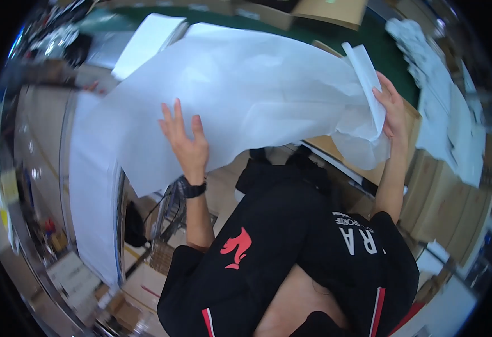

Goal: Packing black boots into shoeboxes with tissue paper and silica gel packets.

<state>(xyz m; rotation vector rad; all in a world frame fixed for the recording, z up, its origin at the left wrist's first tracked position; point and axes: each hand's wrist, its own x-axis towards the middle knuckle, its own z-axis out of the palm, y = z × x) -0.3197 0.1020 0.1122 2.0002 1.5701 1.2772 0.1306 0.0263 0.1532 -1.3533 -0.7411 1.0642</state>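
Observation:
A long, thin, translucent white sheet [257, 84] stretches in front of me from the left side to the right, bending and wrinkling along its length. At its right end it is folded over into a narrow white flap [367, 84]. My right hand [390, 109] grips that folded end, thumb on the near face and fingers partly hidden behind it. My left hand [187, 146], a black watch on its wrist, is spread over the sheet's near part with nothing in its fingers. Whether its palm touches the sheet I cannot tell.
A white-covered surface [94, 185] runs along my left. Beneath the sheet's right end lies a brown cardboard panel [408, 126]. Flattened cardboard [453, 208] stands at the right, below a pile of pale sheets [442, 106]. A cardboard box [335, 12] is at the far side.

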